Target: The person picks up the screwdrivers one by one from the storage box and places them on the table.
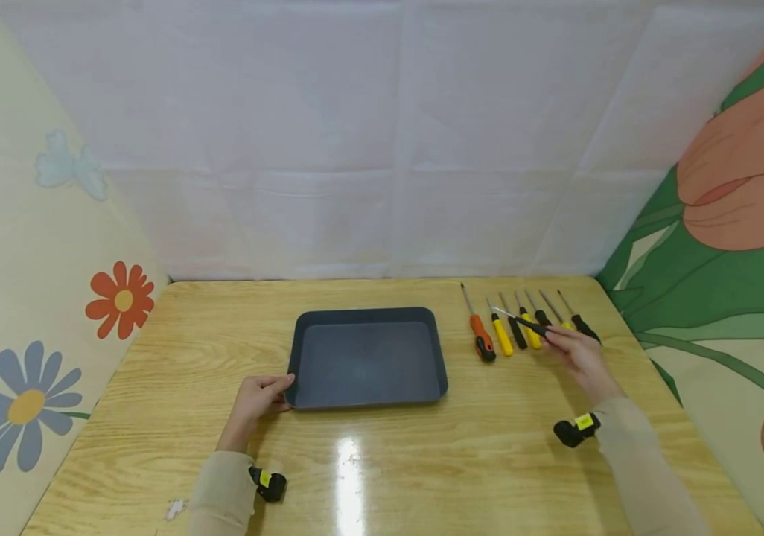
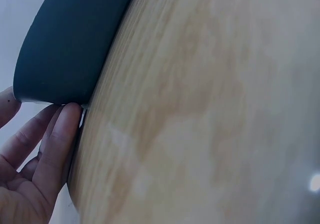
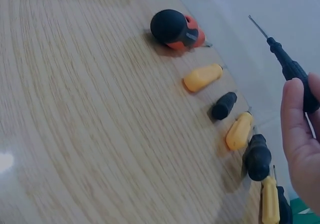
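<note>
My right hand (image 1: 579, 363) holds a black-handled screwdriver (image 3: 290, 66) between thumb and fingers. Its thin metal shaft points away to the left, above the other screwdrivers in the head view. At the middle of the table lies a dark grey rectangular tray (image 1: 368, 365). With thumb at the rim and fingers against the outside, my left hand (image 1: 258, 398) pinches the tray's near left corner. Under and beside the right hand is a row of screwdrivers: an orange and black one (image 1: 481, 339) at the left end, then yellow (image 1: 502, 339) and black (image 1: 517, 333) handles.
The wooden table (image 1: 409, 469) ends at a white cloth backdrop (image 1: 395, 149). Flower-printed cloths hang on both sides. A small pale scrap (image 1: 176, 508) lies near the front left, by the left sleeve (image 1: 223, 487).
</note>
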The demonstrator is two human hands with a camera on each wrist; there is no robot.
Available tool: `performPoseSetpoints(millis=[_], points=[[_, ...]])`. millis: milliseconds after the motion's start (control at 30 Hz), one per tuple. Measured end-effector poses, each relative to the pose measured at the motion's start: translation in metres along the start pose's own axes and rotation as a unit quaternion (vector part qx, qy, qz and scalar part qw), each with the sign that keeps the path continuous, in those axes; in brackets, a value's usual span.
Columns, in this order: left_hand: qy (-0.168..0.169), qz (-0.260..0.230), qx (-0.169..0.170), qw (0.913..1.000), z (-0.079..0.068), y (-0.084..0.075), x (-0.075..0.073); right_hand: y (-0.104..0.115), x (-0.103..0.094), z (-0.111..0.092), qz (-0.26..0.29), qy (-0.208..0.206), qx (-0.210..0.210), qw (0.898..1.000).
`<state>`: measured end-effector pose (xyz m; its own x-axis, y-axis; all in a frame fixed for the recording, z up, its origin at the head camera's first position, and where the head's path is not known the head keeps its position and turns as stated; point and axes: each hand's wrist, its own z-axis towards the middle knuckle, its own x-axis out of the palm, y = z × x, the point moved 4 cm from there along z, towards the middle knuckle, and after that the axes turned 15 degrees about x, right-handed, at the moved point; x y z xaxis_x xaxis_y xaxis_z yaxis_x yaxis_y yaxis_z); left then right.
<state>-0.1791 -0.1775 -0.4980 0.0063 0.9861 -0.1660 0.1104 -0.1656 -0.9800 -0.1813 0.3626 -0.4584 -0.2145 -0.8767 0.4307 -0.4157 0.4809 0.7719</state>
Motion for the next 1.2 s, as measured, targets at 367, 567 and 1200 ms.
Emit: performPoseSetpoints(millis=[367, 567, 1200], points=[[0.004, -0.004, 0.0, 1.0, -0.001, -0.001, 0.0, 0.01, -0.016, -0.009, 0.04, 0.042, 0.004, 0.998], [0.0, -0.005, 0.0, 1.0, -0.002, -0.002, 0.0, 0.015, -0.024, -0.013, 0.03, 0.021, 0.012, 0.999], [0.0, -0.006, -0.004, 1.0, 0.001, 0.001, 0.0, 0.023, -0.06, -0.016, 0.087, -0.001, 0.002, 0.996]])
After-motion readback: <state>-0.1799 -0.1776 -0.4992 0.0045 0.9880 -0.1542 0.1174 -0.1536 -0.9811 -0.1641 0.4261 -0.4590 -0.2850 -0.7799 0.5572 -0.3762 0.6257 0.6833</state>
